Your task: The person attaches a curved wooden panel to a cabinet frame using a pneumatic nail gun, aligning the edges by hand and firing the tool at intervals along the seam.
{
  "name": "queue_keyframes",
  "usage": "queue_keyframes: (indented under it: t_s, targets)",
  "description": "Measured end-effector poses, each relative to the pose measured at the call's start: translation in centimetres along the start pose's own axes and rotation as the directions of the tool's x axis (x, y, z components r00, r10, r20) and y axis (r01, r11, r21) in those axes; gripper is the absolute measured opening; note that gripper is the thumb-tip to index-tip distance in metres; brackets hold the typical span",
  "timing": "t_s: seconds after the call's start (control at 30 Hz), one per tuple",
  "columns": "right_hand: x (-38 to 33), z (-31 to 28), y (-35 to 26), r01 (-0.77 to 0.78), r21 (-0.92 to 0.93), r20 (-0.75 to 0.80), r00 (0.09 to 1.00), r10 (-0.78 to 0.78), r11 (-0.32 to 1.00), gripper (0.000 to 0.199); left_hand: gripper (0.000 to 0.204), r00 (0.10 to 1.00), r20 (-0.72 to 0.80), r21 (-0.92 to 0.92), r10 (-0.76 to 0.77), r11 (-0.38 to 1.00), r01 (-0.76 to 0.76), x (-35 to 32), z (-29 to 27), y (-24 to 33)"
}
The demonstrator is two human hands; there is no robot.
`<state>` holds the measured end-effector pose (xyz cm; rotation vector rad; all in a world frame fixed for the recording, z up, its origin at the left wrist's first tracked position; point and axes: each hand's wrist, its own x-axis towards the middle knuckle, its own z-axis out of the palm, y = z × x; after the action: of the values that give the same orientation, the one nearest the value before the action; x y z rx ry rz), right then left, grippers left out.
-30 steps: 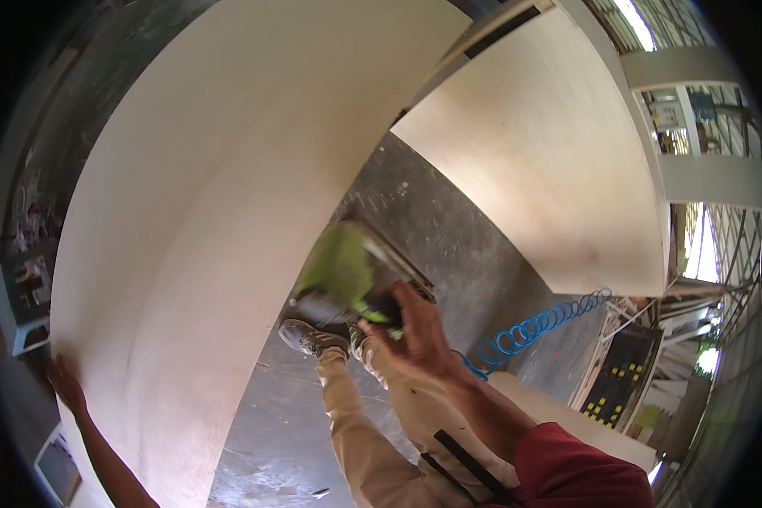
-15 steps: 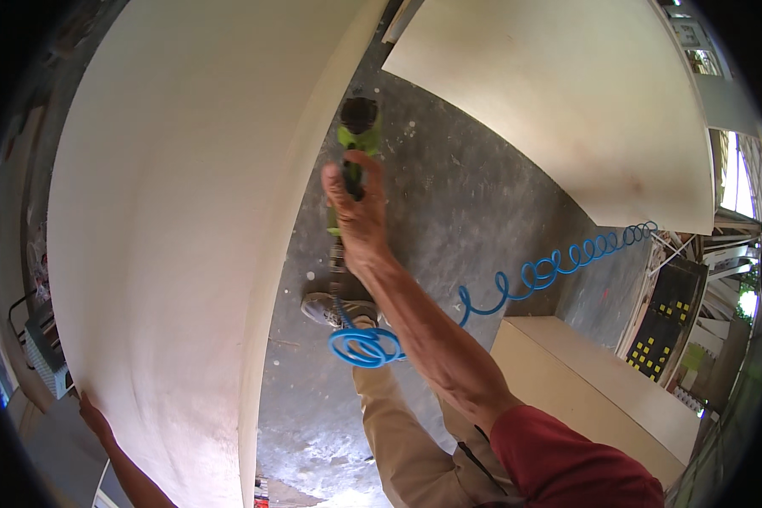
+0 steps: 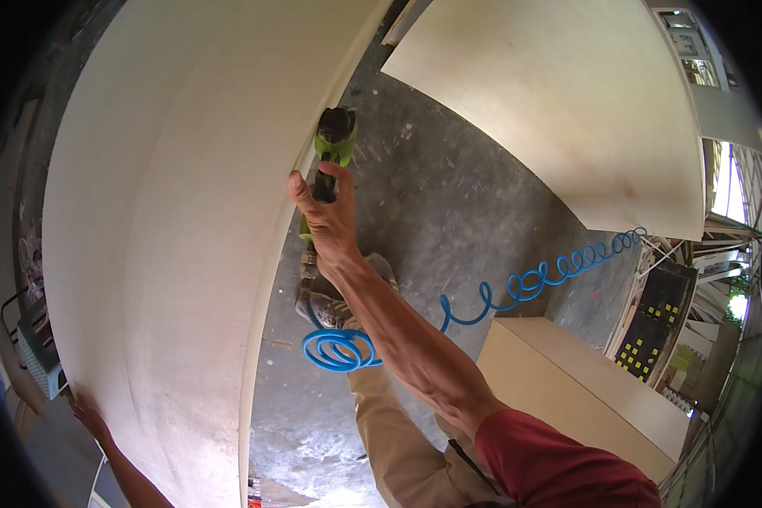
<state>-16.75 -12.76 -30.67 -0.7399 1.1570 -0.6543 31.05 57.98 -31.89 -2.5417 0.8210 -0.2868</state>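
Blue hose [image 3: 339,350] crosses under right forearm [image 3: 411,339]; green-black tool [image 3: 336,152] juts past grasping right hand [image 3: 330,227], by pale panel [image 3: 169,254]; left hand [image 3: 91,421] grip unclear.

Head view, one: fisheye camera, head-worn, facing steeply down; near; right forearm [image 3: 406,330] entering from five o'clock, left forearm [image 3: 131,466] from seven.

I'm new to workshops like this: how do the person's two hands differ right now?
The right hand grips the green tool; the left hand shows no tool and is at the edge of the left panel. The right hand looks larger, near the picture's middle; the left hand looks smaller, at lower left. Both are bare.
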Motion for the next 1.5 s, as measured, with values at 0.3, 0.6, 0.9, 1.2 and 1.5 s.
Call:
queue_keyframes:
  t_s: [0.3, 0.6, 0.9, 1.2, 1.5]
  targets:
    - [1.1, -1.1, 2.1, 0.072, -0.164, -0.064, 0.994, -0.083, 0.984, 0.096, 0.043, 0.970, 0.202, -0.225, -0.139, 0.957, 0.184, 0.9, 0.6, -0.9]
    - [-0.2, -0.8, 1.5, 0.043, -0.129, -0.041, 0.998, -0.049, 0.991, 0.097, 0.046, 0.986, 0.116, -0.189, -0.122, 0.972, 0.143, 0.8, -0.3, 0.2]
    - [-1.8, -1.6, 3.0, 0.079, -0.236, -0.026, 0.996, -0.088, 0.969, 0.095, 0.051, 0.989, 0.075, -0.160, -0.124, 0.978, 0.135, 0.1, -0.4, 1.3]
    - [-2.0, -5.6, 0.8, 0.067, -0.291, -0.044, 0.996, -0.084, 0.954, 0.094, 0.052, 0.988, 0.043, -0.100, -0.145, 0.984, 0.149, 0.0, -0.5, 2.1]
    - [-2.7, -12.3, -19.2, -0.057, -0.640, 0.076, 0.988, 0.137, 0.766, 0.057, 0.052, 0.973, -0.216, 0.213, 0.078, 0.977, -0.031, -0.9, 1.9, 1.5]
